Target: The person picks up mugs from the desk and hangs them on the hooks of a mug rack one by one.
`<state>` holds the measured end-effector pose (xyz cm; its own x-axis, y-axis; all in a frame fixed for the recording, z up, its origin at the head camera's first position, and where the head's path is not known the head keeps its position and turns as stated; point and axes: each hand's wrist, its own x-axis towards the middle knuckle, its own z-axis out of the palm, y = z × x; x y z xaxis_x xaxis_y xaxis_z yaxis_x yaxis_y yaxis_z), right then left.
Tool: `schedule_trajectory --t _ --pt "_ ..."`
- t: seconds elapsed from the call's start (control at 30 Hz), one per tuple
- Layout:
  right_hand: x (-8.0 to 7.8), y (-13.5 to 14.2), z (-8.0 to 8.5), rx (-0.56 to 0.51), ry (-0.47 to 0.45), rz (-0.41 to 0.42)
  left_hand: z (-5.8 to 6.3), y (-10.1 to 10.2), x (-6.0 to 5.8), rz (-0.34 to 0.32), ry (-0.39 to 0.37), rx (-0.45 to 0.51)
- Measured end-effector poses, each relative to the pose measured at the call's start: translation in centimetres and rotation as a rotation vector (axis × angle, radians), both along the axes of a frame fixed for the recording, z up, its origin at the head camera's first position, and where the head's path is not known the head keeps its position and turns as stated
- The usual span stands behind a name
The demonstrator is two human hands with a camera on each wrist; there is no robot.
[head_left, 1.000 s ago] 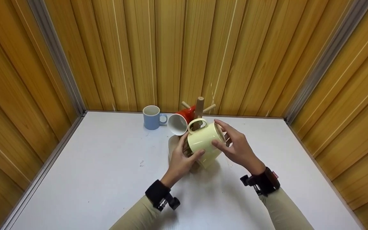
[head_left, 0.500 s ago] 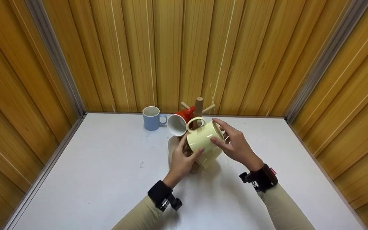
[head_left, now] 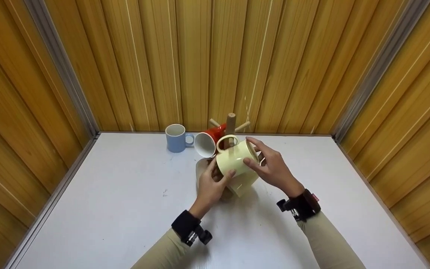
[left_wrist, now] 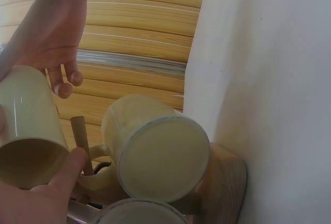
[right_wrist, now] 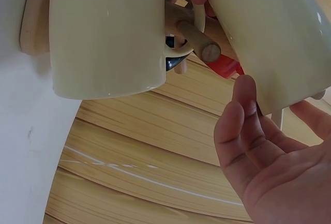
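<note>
A pale yellow mug (head_left: 233, 160) lies tilted between both hands, its handle upward in front of a wooden mug tree (head_left: 231, 121). My left hand (head_left: 210, 186) grips it at the rim end, thumb on the near side. At the base end my right hand (head_left: 276, 168) holds it between thumb and fingers. In the right wrist view the held mug (right_wrist: 274, 32) is beside a peg (right_wrist: 201, 45). A second pale yellow mug (left_wrist: 163, 157) hangs by its handle lower on the tree. On the tree's left side hangs a red mug (head_left: 215, 132) with a white inside.
A light blue mug (head_left: 176, 142) stands upright on the white table (head_left: 136, 194), left of the tree. A pale round mug end (left_wrist: 139, 213) shows at the bottom of the left wrist view. Something dark and glossy (right_wrist: 178, 62) sits behind the pegs. Wood-patterned panels (head_left: 196, 67) enclose the table.
Both hands and the held mug have shifted slightly left and up in the head view, with the view itself moving a little. The grip looks the same.
</note>
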<state>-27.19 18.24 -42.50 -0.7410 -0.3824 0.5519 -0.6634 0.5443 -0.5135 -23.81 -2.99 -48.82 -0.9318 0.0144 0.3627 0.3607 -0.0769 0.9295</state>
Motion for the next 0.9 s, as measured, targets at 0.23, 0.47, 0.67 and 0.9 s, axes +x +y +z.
schedule_trajectory --t 0.23,0.47,0.67,0.9 --pt "0.0 -0.3 -0.2 -0.007 -0.013 0.000 -0.2 -0.2 0.2 0.005 0.008 0.017" --pt "0.0 -0.6 -0.3 0.000 -0.015 -0.004 0.0 -0.5 0.6 0.026 0.013 -0.005" --pt "0.1 -0.7 -0.5 0.001 -0.040 0.010 0.1 -0.7 1.1 0.052 0.042 -0.027" --pt "0.2 -0.7 -0.8 0.003 -0.075 0.015 0.0 -1.0 1.5 0.086 0.042 -0.023"
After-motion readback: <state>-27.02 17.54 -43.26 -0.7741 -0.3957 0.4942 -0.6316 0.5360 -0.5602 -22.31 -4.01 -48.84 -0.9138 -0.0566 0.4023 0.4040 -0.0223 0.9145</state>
